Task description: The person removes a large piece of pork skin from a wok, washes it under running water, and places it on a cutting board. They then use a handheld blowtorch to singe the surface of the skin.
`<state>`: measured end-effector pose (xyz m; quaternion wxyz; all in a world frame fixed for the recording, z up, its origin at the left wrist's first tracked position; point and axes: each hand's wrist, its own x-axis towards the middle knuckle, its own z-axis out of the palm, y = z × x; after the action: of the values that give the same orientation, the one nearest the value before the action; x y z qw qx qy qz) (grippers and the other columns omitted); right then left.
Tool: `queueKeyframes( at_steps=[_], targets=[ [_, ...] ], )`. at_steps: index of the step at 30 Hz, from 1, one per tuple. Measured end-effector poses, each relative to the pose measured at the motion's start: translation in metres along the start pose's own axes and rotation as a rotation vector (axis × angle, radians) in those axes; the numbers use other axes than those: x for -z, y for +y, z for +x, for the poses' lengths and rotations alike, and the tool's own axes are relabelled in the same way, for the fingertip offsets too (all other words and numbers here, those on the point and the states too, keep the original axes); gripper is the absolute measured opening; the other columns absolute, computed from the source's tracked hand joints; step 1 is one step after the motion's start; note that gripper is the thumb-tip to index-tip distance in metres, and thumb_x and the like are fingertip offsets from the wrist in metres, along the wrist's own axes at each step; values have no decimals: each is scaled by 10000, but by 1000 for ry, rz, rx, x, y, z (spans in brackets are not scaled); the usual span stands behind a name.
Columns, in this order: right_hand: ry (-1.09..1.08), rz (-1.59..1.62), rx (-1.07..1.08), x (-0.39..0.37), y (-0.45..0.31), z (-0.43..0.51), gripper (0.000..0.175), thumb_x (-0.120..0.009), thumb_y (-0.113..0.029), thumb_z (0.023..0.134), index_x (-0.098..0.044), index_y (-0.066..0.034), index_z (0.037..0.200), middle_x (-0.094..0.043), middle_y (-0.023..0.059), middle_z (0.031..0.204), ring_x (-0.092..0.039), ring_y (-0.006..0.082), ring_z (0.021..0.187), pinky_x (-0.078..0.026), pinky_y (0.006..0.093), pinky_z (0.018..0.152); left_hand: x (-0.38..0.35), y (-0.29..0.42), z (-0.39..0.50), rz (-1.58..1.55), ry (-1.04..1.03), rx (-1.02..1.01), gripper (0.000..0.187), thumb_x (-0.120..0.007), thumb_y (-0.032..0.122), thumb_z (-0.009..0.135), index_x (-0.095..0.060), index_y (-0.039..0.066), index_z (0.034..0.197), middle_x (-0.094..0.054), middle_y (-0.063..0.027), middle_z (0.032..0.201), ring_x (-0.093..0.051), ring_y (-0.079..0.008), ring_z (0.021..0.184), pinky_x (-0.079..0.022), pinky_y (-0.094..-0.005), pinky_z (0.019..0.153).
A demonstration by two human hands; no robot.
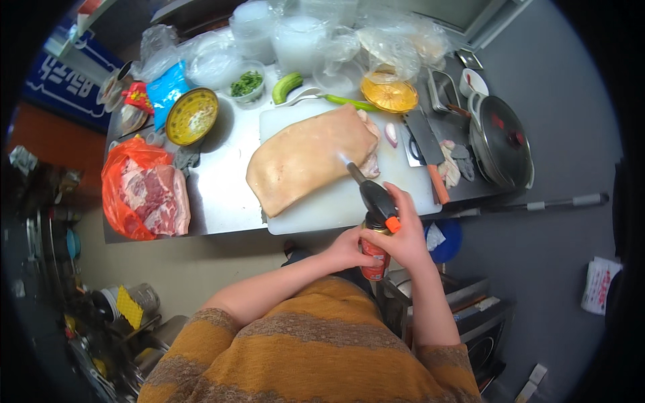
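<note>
My left hand (pixel 348 249) grips the red gas canister (pixel 373 269) of a butane torch from the side. My right hand (pixel 409 236) holds the same torch higher up, around its black head (pixel 378 197) and orange knob. From the metal nozzle comes a faint bluish flame that meets the skin of a large pork slab (pixel 307 158). That slab lies skin side up on a white cutting board (pixel 322 221), its meat edge showing at the right. Beside it on the board are a piece of shallot (pixel 391 135) and a cleaver (pixel 426 138) with an orange handle.
Raw pork (pixel 153 199) sits in a red plastic bag at the left. Behind it stands a yellow bowl (pixel 191 117). A cucumber (pixel 287 88), a green chili (pixel 350 102) and a yellow basket (pixel 389 93) line the back. At the right is a lidded pot (pixel 504 141).
</note>
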<state>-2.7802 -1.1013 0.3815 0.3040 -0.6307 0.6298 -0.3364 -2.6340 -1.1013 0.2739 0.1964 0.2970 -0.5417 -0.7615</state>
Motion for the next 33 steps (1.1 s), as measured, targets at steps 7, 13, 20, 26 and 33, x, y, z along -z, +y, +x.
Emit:
queueKeyframes(
  at_steps=[7, 13, 20, 26, 33],
  targets=[
    [124, -103, 82, 41, 0, -14, 372, -757, -71, 737, -535, -11, 1029, -505, 91, 821, -506, 203, 674, -445, 301, 606, -29, 10, 20, -55, 76, 21, 549, -826, 162, 707, -541, 37, 1159, -630, -43, 1073, -592, -128, 997, -474, -309, 909],
    [37, -240, 218, 68, 16, -14, 293, -759, -50, 725, -568, 3, 940, -550, 122, 868, -578, 284, 702, -478, 357, 621, -65, -1, 43, -96, 136, 2, 503, -802, 183, 713, -558, 50, 1132, -643, -40, 1065, -602, -142, 988, -480, -323, 894],
    [124, -167, 204, 91, 41, -13, 210, -730, -25, 766, -585, -1, 916, -557, 128, 893, -579, 250, 614, -477, 333, 554, -85, 5, 76, 8, 212, 2, 625, -839, 230, 634, -553, 38, 1157, -649, -94, 1069, -624, -204, 987, -482, -350, 898],
    [224, -108, 208, 104, 51, 3, 153, -695, -37, 822, -576, 8, 906, -550, 118, 817, -553, 211, 566, -455, 305, 517, -90, 21, 102, 68, 292, -53, 556, -806, 218, 692, -556, 20, 1147, -653, -80, 1046, -617, -162, 964, -490, -323, 875],
    [273, -93, 151, 112, 60, 34, 113, -639, -65, 878, -562, 15, 891, -559, 111, 740, -541, 199, 553, -447, 302, 517, -88, 29, 129, 53, 369, -80, 675, -841, 238, 613, -528, 32, 1174, -658, -121, 1058, -631, -243, 988, -477, -356, 904]
  ],
)
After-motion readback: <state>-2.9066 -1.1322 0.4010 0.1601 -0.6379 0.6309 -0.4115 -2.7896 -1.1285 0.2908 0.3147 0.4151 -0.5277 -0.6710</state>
